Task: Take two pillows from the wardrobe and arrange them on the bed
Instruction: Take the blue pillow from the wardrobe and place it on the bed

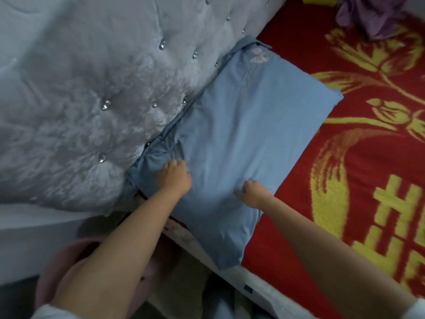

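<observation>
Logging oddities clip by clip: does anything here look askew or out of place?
Slightly. The blue pillow lies against the headboard, but its near corner hangs over the edge of the bed. The cover is bunched under the left hand; the right hand also presses on it. A purple cloth lies crumpled further along.

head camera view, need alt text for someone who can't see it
Two bare hands, left hand and right hand, press closed into a light blue pillow lying on a red and yellow blanket. The pillow rests against a grey tufted headboard; purple cloth lies at the far edge.
</observation>
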Motion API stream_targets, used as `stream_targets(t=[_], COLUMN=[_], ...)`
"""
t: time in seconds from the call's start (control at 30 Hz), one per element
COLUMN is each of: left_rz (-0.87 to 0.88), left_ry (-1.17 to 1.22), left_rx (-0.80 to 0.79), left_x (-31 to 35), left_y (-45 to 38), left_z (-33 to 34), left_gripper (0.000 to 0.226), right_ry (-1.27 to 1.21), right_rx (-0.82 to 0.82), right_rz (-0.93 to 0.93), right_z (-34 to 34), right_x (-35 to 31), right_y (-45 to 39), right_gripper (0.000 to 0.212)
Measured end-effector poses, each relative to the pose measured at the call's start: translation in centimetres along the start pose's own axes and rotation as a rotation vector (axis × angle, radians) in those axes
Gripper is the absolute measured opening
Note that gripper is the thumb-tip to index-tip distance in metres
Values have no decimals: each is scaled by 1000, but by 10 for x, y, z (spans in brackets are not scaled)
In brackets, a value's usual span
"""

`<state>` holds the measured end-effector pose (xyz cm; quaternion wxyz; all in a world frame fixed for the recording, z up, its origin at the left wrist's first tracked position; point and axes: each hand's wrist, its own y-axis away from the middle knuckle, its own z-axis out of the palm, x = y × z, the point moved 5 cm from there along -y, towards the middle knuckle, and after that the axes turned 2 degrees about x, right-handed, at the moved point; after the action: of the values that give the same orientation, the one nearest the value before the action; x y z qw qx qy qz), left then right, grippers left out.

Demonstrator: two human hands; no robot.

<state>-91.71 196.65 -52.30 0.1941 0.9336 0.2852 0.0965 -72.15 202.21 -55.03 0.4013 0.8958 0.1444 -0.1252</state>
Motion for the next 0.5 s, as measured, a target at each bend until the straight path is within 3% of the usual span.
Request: stream_targets(t=[0.1, 0.23, 0.5], left_rz=[-51, -162, -442], left_ry=[-44, -68, -13], left_rx=[57, 200, 385], left_x=[2, 1, -9], left_y=[50, 146, 403], left_z=[-18, -46, -56], left_gripper=[32, 29, 32], right_ry=[15, 83, 281], right_rx=[83, 234, 229], right_rz=[-86, -365, -881], right_z=[-20, -42, 5], right_x=[-15, -43, -69], right_y=[34, 104, 300], right_gripper=[25, 30, 30])
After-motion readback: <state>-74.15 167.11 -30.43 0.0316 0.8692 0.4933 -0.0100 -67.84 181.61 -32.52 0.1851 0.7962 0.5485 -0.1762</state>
